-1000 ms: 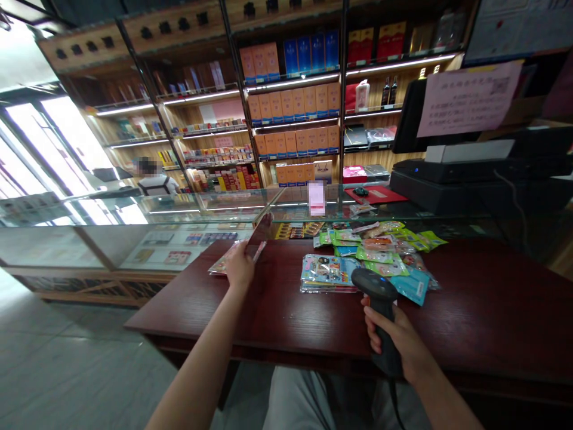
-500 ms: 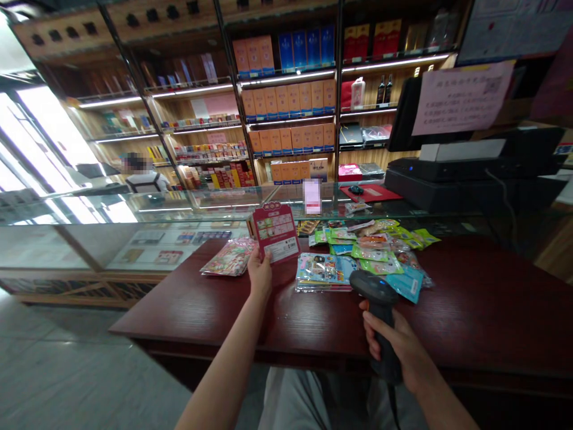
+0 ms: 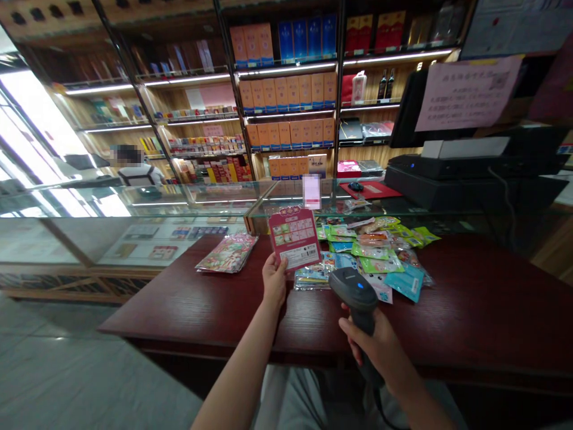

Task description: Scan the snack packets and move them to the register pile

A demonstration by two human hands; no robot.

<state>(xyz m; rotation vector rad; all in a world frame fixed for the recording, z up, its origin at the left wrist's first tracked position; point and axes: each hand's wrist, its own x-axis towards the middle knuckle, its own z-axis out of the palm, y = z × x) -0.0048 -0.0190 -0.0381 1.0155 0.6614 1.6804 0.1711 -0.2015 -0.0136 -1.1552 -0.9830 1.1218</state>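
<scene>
My left hand (image 3: 274, 278) grips the lower left edge of a dark pink card package (image 3: 295, 239), held up above the table with its printed, barcoded side facing me. In my right hand (image 3: 373, 340) is a black barcode scanner (image 3: 356, 292), my fingers wrapped round its handle and its head tilted toward the package. Partly behind the package and scanner lies a stack of blue plastic-wrapped packets (image 3: 308, 278). Beside it are a heap of green snack bags (image 3: 378, 251) and a teal pouch (image 3: 407, 280). Left of my left hand rests a pile of clear-wrapped colourful packets (image 3: 228, 253).
The dark red wooden table (image 3: 179, 304) meets a glass display counter (image 3: 201, 206). A monitor with a pink notice (image 3: 468, 92) stands at the right, near a mouse (image 3: 356, 186). Boxes fill the back shelves (image 3: 286, 71). Another person (image 3: 141, 173) is at the far left.
The pink package and my left hand have shifted right, now overlapping the blue packets. The scanner has moved left, closer to the package.
</scene>
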